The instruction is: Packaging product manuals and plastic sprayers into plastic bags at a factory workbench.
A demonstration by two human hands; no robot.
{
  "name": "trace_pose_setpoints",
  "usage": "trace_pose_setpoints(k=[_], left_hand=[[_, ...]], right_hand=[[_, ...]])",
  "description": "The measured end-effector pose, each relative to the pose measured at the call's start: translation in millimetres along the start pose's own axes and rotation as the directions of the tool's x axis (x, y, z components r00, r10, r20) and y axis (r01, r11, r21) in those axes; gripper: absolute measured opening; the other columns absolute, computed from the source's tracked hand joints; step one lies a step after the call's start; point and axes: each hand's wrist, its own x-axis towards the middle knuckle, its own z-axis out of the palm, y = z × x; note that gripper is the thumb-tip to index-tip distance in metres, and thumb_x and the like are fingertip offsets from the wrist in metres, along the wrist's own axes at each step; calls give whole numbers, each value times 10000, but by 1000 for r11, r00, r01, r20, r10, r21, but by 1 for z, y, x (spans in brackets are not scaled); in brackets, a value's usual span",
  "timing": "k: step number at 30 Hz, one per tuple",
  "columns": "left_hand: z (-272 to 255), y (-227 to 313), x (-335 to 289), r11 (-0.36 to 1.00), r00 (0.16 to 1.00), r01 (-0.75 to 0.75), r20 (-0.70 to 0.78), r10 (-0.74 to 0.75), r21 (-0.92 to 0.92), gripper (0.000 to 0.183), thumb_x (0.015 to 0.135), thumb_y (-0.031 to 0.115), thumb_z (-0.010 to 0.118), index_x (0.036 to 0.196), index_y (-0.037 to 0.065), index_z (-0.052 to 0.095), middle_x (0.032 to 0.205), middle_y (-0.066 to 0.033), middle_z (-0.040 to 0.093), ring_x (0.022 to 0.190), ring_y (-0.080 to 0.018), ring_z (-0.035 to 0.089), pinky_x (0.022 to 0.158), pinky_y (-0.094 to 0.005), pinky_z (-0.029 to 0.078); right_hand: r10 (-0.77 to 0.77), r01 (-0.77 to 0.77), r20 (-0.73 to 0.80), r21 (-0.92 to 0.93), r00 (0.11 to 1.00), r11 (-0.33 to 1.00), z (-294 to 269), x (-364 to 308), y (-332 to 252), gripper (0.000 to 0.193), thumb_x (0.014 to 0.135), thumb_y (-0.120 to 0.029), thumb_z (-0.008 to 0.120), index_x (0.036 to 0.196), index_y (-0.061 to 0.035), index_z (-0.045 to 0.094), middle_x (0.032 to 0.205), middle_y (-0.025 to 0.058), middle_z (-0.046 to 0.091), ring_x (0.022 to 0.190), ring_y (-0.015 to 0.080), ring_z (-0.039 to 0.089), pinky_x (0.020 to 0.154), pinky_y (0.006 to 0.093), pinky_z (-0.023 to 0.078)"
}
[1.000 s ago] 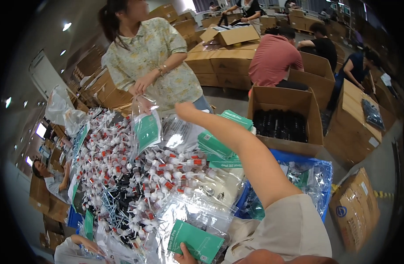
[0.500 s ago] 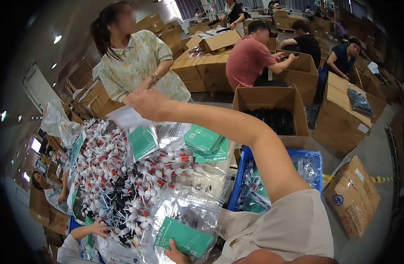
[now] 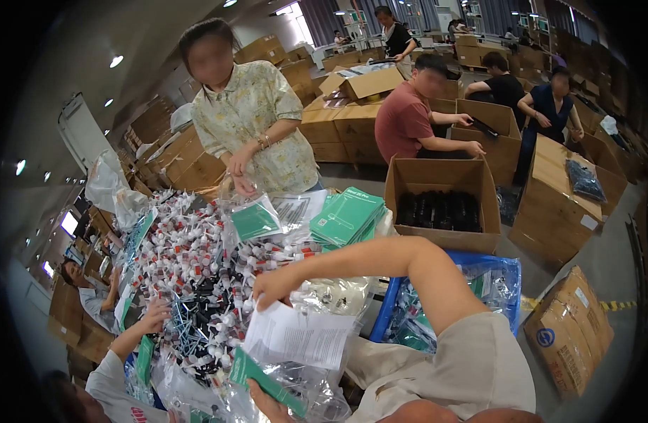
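My right hand pinches the upper left edge of a white printed sheet. The sheet hangs over a clear plastic bag in front of me. At the bottom edge, my left hand grips a green booklet, its thumb against the cover. The booklet's left end is close to the sheet. Just beyond lies a heap of small white-nozzled bottles with red parts. Long thin screws and black pieces are mixed into it.
A stack of green booklets stands past my right forearm. A blue crate of bagged parts is beside my right leg. Across the table stands a co-worker; another co-worker's hand reaches into the heap. Open cartons stand right.
My right hand has come back toward me with the white sheet, from the far co-worker's side to above the plastic bag. The booklet in my left hand has tilted. The far co-worker has turned toward the table.
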Motion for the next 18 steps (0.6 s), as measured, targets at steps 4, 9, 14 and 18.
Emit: trace_pose_setpoints(k=[4,9,14,18], left_hand=[[15,-5,-1,962,987,-104,-90,130,252,381,924,382,482,866,11,546,796,-40,593,670,-119,569,590,-269,463],[28,1,-5,940,994,-91,-21,104,329,397,911,379,511,795,1,543,741,-46,579,647,-109,548,570,-259,439],[43,-8,-4,959,994,-108,-1,112,263,450,907,384,518,725,-25,560,691,-53,578,602,-90,507,525,-254,386],[63,0,-8,819,983,-185,105,152,543,509,917,395,488,696,-51,595,628,-35,585,555,-75,485,510,-257,377]], right_hand=[[65,-70,33,169,997,983,21,12,6,240,803,-159,621,907,55,582,756,104,608,598,198,627,478,331,550],[29,-24,-16,240,999,970,15,6,7,247,805,-140,623,967,40,573,762,105,605,628,199,634,523,345,567],[55,-72,78,236,995,969,41,13,23,223,819,-152,619,966,10,576,740,75,608,623,168,630,505,332,560],[103,-152,170,310,980,938,38,3,20,176,840,-168,598,921,-13,580,727,61,612,598,153,625,508,341,556]])
